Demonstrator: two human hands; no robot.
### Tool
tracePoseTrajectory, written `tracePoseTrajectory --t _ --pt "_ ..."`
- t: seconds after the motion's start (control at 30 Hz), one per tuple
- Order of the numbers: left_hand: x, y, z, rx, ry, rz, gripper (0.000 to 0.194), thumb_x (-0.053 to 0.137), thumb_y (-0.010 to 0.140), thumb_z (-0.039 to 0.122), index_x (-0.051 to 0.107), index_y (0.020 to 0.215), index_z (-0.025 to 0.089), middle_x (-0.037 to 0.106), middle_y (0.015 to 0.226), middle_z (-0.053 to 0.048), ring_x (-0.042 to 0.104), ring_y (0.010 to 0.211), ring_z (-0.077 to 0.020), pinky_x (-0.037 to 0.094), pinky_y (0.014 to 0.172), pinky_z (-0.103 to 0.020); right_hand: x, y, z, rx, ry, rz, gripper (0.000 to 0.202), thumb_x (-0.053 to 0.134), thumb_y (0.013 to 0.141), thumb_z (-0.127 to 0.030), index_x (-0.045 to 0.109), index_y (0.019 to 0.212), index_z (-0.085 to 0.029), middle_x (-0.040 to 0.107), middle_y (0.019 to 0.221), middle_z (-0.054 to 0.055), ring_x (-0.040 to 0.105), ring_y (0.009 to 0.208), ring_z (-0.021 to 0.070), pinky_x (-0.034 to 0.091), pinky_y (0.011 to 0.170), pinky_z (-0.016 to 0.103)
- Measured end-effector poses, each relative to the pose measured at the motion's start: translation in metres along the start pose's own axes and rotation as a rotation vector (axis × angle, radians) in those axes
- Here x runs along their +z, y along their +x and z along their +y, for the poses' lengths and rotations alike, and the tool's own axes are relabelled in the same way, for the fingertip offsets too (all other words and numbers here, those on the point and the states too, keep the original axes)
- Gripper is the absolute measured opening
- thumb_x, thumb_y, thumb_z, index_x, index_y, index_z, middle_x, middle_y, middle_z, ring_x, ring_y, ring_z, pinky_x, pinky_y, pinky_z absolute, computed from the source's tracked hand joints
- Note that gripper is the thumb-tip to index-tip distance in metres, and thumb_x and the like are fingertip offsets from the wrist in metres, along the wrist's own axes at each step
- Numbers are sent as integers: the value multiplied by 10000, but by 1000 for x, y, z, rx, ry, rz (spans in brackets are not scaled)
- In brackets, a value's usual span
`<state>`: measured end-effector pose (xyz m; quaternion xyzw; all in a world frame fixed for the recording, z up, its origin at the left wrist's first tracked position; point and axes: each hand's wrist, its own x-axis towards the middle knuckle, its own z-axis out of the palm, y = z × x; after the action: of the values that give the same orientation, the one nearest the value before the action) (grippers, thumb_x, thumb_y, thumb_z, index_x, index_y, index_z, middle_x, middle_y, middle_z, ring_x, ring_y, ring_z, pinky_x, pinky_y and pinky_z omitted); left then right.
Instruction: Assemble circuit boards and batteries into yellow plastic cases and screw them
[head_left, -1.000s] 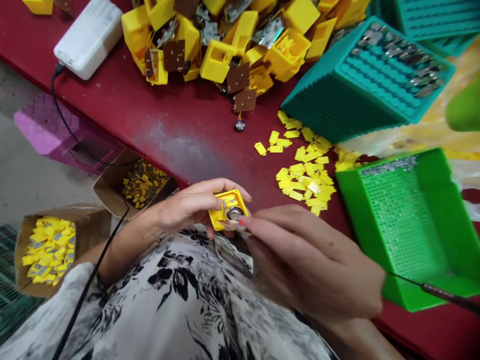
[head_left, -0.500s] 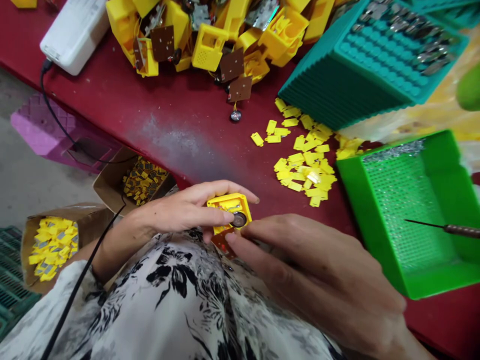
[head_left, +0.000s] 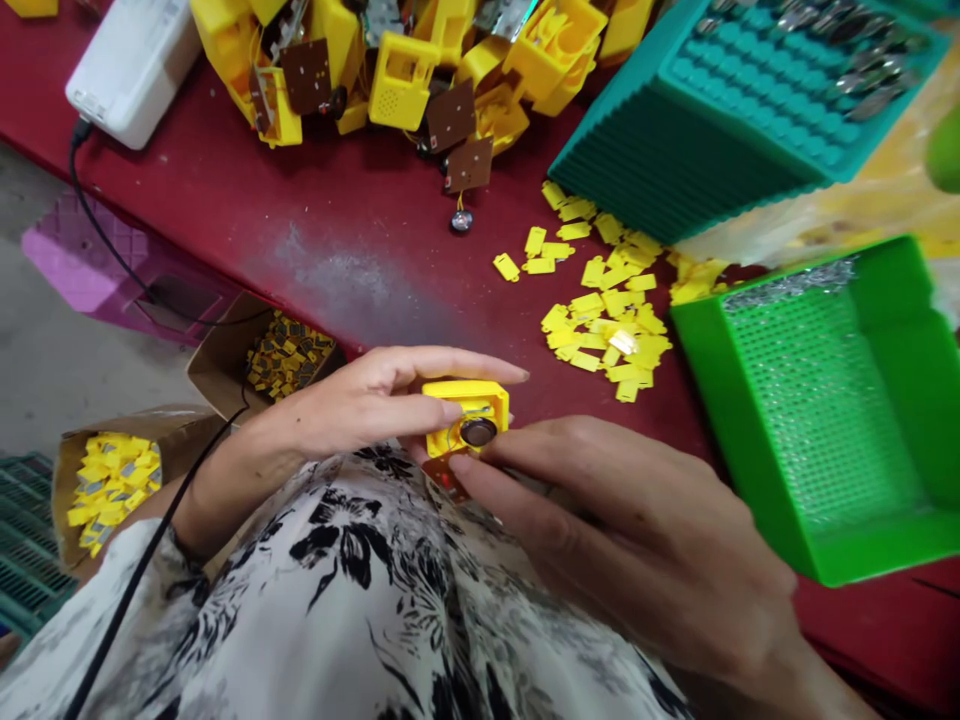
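Observation:
My left hand (head_left: pixel 375 405) grips a small yellow plastic housing (head_left: pixel 469 388), its open side facing up. The index finger stretches past the far edge, and the thumb presses inside. A round dark speaker (head_left: pixel 478 431) sits in the housing near its right side. Below the housing's near edge a brown circuit board (head_left: pixel 445 474) with a red spot hangs partly hidden. My right hand (head_left: pixel 622 530) reaches in from the right, fingers closed at the board's upper edge and against the housing beside the speaker. Its fingertips partly cover what they pinch.
Small yellow plates (head_left: pixel 611 325) lie on the red table (head_left: pixel 337 230). Beyond are heaped yellow housings (head_left: pixel 401 85) with boards, a white device (head_left: pixel 135 70), stacked teal trays (head_left: pixel 637 150) and a green basket (head_left: pixel 847 560). Boxes of yellow parts (head_left: pixel 112 480) stand left; a black cord (head_left: pixel 150 560) crosses my left arm.
The housing has turned and shifted slightly right, and my left thumb has moved off the speaker toward the housing's far side. The screwdriver over the green basket has left that spot.

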<state>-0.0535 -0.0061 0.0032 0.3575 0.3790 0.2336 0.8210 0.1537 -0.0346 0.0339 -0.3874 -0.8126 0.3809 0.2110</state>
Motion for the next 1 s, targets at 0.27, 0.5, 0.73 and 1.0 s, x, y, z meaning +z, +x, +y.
tracePoseTrajectory --t 0.27,0.5,0.73,1.0 --pt "0 4 0 -20 0 -88 463 688 843 162 673 1304 201 745 1150 -97 709 1041 -215 552 896 -329 -2 -3 0 -46 -66 -21 147 532 991 -190 677 984 -213 696 819 9 646 699 120 480 596 259" --pt "3 8 0 -19 10 -33 486 700 784 112 707 1260 208 749 1115 -80 710 986 -201 548 849 -305 0 4 7 -148 -122 24 249 484 1013 -197 652 830 -175 660 705 11 609 601 119 419 529 291" --pt "4 12 1 -3 76 36 419 678 828 156 709 1244 197 734 1039 -55 678 853 -151 530 699 -244 -3 0 15 -284 -267 44 227 450 995 -127 647 1106 -133 713 894 53 644 718 156 500 616 301" --pt "1 19 -7 0 6 81 408 766 776 282 650 1148 164 708 1092 -79 685 824 -144 558 619 -225 -4 14 24 -165 -249 167 86 585 948 -119 611 991 -189 715 875 4 688 768 119 565 735 224"
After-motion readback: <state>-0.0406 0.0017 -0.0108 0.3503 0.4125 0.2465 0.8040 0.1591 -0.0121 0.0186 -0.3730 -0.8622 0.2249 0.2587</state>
